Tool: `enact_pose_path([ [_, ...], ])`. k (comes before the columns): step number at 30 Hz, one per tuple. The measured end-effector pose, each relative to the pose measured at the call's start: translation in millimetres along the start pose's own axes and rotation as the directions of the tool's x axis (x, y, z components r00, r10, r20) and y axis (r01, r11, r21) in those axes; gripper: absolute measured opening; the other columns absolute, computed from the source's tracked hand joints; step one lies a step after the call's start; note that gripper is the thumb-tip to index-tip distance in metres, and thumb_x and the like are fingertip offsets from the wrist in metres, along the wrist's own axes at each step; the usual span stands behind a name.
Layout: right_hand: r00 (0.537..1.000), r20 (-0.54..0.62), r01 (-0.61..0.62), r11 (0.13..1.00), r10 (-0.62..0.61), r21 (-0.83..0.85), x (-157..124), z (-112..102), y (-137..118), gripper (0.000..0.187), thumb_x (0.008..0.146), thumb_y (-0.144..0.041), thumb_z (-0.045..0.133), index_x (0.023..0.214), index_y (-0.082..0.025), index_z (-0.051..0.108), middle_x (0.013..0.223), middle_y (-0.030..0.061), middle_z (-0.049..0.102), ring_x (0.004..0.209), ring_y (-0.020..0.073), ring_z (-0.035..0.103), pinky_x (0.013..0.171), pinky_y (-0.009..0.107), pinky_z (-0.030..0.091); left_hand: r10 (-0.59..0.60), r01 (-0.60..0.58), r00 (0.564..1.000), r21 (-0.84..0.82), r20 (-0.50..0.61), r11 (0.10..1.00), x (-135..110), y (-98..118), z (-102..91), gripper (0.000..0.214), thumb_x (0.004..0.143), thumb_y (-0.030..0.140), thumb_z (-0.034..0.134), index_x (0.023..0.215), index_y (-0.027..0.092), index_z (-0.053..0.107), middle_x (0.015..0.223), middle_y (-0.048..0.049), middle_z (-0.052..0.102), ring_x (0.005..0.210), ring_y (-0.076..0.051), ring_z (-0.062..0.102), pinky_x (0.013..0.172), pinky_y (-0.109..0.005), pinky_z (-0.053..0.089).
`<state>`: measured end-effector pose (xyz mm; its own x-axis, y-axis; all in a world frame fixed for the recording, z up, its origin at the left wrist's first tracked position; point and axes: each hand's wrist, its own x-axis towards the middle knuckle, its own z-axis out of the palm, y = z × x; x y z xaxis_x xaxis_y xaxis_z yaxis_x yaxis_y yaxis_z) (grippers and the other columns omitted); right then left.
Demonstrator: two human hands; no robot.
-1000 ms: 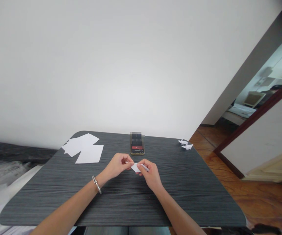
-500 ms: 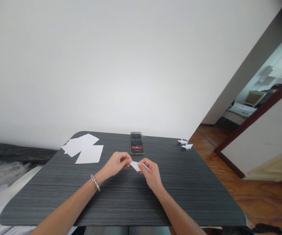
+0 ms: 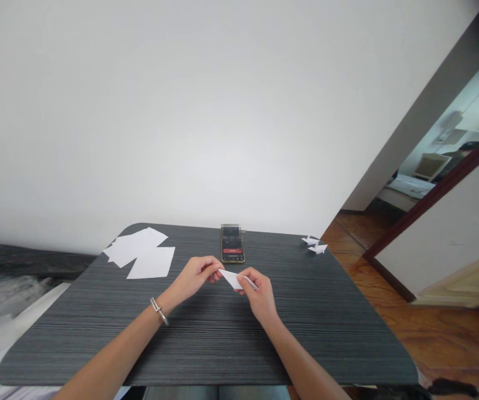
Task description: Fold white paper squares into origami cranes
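Left hand (image 3: pixel 193 279): fingers (image 3: pixel 208 268) pinched one end of folded white paper (image 3: pixel 233 279).
Right hand (image 3: pixel 261 294): fingers (image 3: pixel 251 276) pinched the other end.
Counter (image 3: pixel 68 339): held paper sheets (image 3: pixel 141 256), a smartphone (image 3: pixel 233 247), paper figures (image 3: pixel 314 245).

Matt white paper (image 3: pixel 233 279), a shiny metal bangle (image 3: pixel 159 311), and a dark, finely grooved tabletop (image 3: pixel 56 355).

1. Soft, even indoor light, no glare on the white wall (image 3: pixel 181 111)
2. Brightest patch lies in the room beyond the doorway (image 3: pixel 434 161)
3. Left hand (image 3: pixel 193 279) throws only faint shadow on the tabletop (image 3: pixel 76 333)
4. Wide-angle lens bends the edges; pixelated blur covers the phone's (image 3: pixel 233 250) top
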<state>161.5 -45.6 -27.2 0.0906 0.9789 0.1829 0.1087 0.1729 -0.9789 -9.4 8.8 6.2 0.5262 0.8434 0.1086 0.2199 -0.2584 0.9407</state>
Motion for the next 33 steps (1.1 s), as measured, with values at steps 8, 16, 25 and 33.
enact_pose_path([
  [8,1.000,0.008,0.009,1.000,-0.010,0.018,-0.9,1.6,-0.4,0.018,0.077,-0.027,0.052,0.064,-0.015,0.056,0.054,-0.0013,0.056,0.050,0.0126,0.054,0.047,0.021,0.039,-0.036,0.042,0.998,-0.102,0.056,0.994,-1.2,-2.2,3.2,0.026,0.078,0.036,0.052,0.074,0.011,0.058,0.064,-0.0019,0.060,0.056,-0.011,0.054,0.055,-0.023,0.044],
  [16,1.000,-0.012,0.009,1.000,-0.009,-0.005,-0.5,1.1,1.8,0.019,0.077,-0.029,0.052,0.065,-0.015,0.057,0.055,-0.0006,0.057,0.050,0.0128,0.053,0.046,0.021,0.039,-0.072,0.082,0.995,-0.160,0.071,0.984,-0.9,-2.8,2.9,0.024,0.074,0.034,0.057,0.071,0.010,0.059,0.065,-0.0030,0.063,0.056,-0.010,0.055,0.056,-0.023,0.044],
  [25,0.999,-0.047,0.023,0.998,-0.025,-0.050,-0.2,-1.3,0.3,0.020,0.076,-0.030,0.053,0.065,-0.015,0.059,0.054,-0.0001,0.058,0.051,0.0139,0.054,0.048,0.022,0.040,-0.103,0.108,0.994,-0.167,0.036,0.980,0.5,-2.1,1.3,0.023,0.072,0.033,0.059,0.070,0.010,0.060,0.063,-0.0036,0.064,0.054,-0.010,0.056,0.055,-0.023,0.045],
  [33,0.998,-0.058,0.012,0.999,-0.009,0.053,-0.2,-2.8,-3.7,0.020,0.076,-0.032,0.054,0.065,-0.015,0.057,0.056,0.0001,0.058,0.053,0.0139,0.055,0.048,0.022,0.041,-0.059,0.057,0.998,-0.172,-0.004,0.983,-0.1,-1.2,1.6,0.020,0.073,0.030,0.058,0.067,0.011,0.057,0.061,-0.0019,0.061,0.055,-0.010,0.055,0.056,-0.023,0.044],
])
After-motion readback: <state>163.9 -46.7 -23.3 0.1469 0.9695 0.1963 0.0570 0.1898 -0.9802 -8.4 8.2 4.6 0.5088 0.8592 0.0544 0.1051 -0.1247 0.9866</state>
